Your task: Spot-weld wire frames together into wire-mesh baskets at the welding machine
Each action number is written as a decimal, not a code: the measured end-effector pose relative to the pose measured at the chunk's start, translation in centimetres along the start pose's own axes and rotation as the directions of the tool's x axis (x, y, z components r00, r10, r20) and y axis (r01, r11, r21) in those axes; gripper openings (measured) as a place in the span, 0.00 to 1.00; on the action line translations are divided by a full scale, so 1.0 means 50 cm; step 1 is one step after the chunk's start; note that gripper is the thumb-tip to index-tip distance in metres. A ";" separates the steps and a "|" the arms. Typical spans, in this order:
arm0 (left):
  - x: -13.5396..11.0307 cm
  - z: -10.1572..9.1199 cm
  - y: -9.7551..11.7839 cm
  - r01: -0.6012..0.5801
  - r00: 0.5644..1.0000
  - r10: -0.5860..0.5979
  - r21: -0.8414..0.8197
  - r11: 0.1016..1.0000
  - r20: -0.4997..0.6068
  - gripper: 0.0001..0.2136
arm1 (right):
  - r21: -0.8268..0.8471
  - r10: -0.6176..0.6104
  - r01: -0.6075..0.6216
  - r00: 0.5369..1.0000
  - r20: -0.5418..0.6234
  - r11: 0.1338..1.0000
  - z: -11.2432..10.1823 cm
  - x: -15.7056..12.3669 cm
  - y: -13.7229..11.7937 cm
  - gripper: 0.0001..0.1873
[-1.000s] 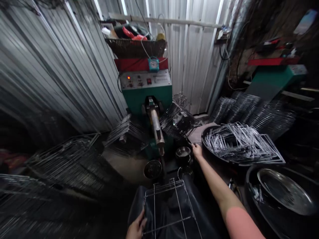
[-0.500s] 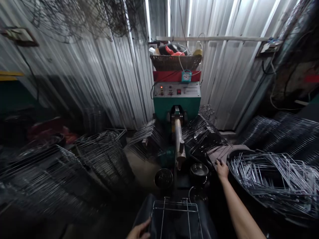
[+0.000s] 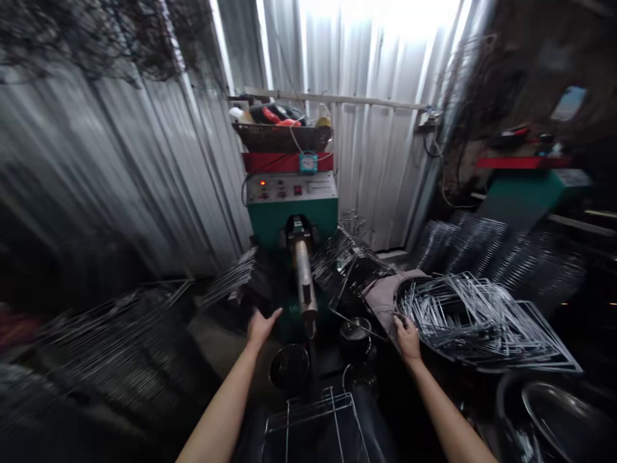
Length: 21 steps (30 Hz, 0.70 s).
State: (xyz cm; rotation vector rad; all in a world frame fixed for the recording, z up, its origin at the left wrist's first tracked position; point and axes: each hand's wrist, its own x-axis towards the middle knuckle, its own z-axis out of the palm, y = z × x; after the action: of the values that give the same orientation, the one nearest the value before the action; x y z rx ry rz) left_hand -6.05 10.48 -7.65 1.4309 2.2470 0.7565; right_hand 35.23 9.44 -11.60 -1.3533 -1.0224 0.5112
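Note:
My left hand (image 3: 261, 325) is stretched forward with fingers apart, empty, just left of the metal arm (image 3: 304, 283) that juts from the green machine (image 3: 291, 209). My right hand (image 3: 407, 337) is closed on a bent wire piece (image 3: 359, 320) that it holds at the edge of the wire stack (image 3: 475, 312) in a dark round tub. A wire rack frame (image 3: 315, 427) lies on my lap, untouched. Two small metal bowls (image 3: 289, 366) (image 3: 355, 332) sit under the machine arm.
Corrugated metal sheets wall the space behind and to the left. Stacks of wire racks (image 3: 120, 334) fill the floor at left, more wire frames (image 3: 347, 257) lean right of the machine. A basket of clutter (image 3: 282, 132) tops the machine. A second green machine (image 3: 525, 186) stands at right.
My left hand left the rack frame on my lap and reached forward beside the machine arm. My right hand has lifted a wire piece from beside the stack. The view has swung about.

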 end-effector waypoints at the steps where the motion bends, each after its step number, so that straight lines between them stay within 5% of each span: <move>1: 0.006 0.012 0.001 0.000 1.000 0.000 0.054 0.999 0.009 0.39 | 0.050 0.016 -0.015 1.000 -0.014 0.999 -0.003 -0.003 0.001 0.25; 5: -0.014 0.056 -0.016 -0.081 0.997 0.076 0.266 0.961 0.027 0.25 | 0.142 0.033 -0.029 0.999 -0.029 0.989 -0.013 0.001 0.002 0.25; 8: -0.049 0.067 -0.033 -0.173 0.981 0.195 0.400 0.900 -0.016 0.19 | -0.022 0.036 -0.036 0.999 0.017 0.999 -0.009 0.023 -0.004 0.22; 12: -0.081 0.044 -0.055 -0.286 0.938 0.346 0.514 0.808 -0.021 0.16 | -0.194 0.095 -0.096 0.995 -0.017 0.976 0.017 0.060 -0.021 0.19; 15: -0.096 0.021 -0.077 -0.370 0.901 0.435 0.547 0.751 0.013 0.16 | -0.241 0.018 -0.047 0.993 -0.119 0.969 0.053 0.069 -0.062 0.23; 19: -0.114 0.007 -0.109 -0.470 0.821 0.571 0.572 0.672 0.003 0.15 | -0.330 -0.211 0.232 0.972 0.099 0.915 0.134 0.053 -0.168 0.20; 21: -0.124 0.004 -0.118 -0.514 0.768 0.640 0.571 0.641 -0.026 0.13 | -0.411 -0.172 0.255 0.958 0.228 0.875 0.183 0.048 -0.226 0.19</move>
State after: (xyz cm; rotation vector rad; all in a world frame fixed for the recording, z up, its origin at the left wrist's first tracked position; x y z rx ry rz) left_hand -7.57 2.87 -11.30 2.5541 2.2612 0.4783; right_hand 26.06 14.16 -1.06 -1.5792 -1.4886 0.2458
